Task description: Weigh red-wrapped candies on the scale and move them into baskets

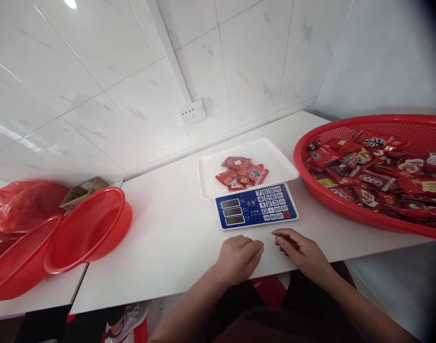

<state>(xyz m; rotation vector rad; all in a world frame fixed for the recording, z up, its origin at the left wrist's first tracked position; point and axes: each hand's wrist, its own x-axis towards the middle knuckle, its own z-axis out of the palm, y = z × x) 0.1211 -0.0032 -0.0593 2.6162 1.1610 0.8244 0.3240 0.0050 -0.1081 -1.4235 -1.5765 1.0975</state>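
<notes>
Both hands at the counter's [149, 238] near edge, small red packets [243, 171] on the scale tray [210, 166]

Left hand [239, 257] curls inward, its grip contents impossible to tell; right hand [307, 255] has a loose, half-open grip, nothing visible in it; just beyond sits the scale's keypad panel [257, 207], with about 5 packets grouped on the tray behind and far more heaped in the large red basket [310, 183] at right; that basket is cut off by the frame, its lower packets are buried, both palms are hidden, and the display digits are hard to read
</notes>
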